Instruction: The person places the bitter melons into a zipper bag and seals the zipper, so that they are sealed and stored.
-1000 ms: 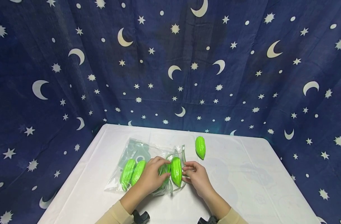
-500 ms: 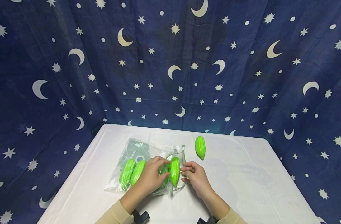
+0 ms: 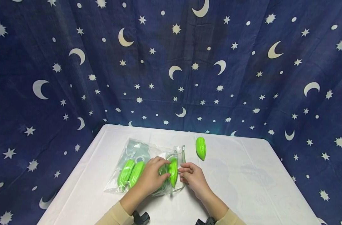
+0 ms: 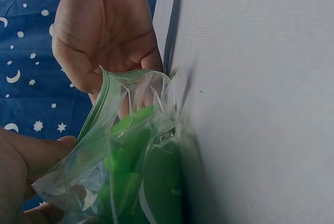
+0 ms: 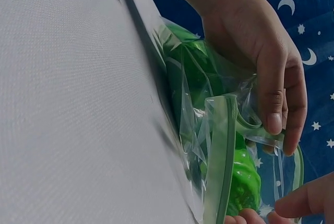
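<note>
A clear zip bag (image 3: 156,146) with a pale green printed panel lies on the table, its mouth to the right. Several glossy green, ridged fruits that look like toy star fruit (image 3: 137,173) are inside. My left hand (image 3: 151,175) pinches the upper edge of the bag's mouth between thumb and fingers, seen also in the right wrist view. Another star fruit (image 3: 173,172) lies within the opening. My right hand (image 3: 194,178) is at its right side, fingers bent and fingertips against it, partly hidden behind the clear plastic in the left wrist view.
One more green star fruit (image 3: 200,148) lies loose on the white table (image 3: 244,175), up and right of the bag. A dark blue curtain (image 3: 171,78) with moons and stars hangs behind the table and along its sides.
The star fruit at the bag's mouth has moved left, deeper into the bag, and my right hand has moved left with it. My left hand keeps its place on the bag.
</note>
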Tool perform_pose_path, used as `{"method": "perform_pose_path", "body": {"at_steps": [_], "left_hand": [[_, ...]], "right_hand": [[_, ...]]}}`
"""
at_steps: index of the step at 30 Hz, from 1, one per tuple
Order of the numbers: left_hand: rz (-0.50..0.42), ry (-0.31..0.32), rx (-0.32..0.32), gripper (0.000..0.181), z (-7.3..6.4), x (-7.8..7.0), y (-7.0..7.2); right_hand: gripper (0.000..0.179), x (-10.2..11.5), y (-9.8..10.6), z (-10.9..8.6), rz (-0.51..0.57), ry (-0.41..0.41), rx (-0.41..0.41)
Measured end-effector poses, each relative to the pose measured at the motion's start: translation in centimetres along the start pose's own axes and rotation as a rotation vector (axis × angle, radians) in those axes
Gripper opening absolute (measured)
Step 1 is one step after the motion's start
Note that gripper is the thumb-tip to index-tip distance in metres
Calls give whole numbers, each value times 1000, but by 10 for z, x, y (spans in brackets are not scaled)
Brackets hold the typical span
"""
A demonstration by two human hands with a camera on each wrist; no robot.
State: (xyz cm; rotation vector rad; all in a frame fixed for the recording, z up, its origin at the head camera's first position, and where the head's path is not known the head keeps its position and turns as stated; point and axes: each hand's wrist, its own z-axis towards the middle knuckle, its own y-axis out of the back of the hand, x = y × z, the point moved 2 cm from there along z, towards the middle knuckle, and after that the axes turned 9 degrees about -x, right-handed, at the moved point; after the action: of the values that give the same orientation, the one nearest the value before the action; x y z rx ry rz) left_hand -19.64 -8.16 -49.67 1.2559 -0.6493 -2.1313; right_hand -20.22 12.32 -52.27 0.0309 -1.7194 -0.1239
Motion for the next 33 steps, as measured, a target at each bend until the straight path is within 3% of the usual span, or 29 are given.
{"method": "perform_pose_path", "body": {"at_steps": [11,33], "left_hand": [[-12,3,1,43,0,0,0],[-37,-5,-5,39,-1,-2,0]], "right_hand": [[48,1,-3,-1,-56,43,17],[43,1,-11,-3,-126,63,85]]}}
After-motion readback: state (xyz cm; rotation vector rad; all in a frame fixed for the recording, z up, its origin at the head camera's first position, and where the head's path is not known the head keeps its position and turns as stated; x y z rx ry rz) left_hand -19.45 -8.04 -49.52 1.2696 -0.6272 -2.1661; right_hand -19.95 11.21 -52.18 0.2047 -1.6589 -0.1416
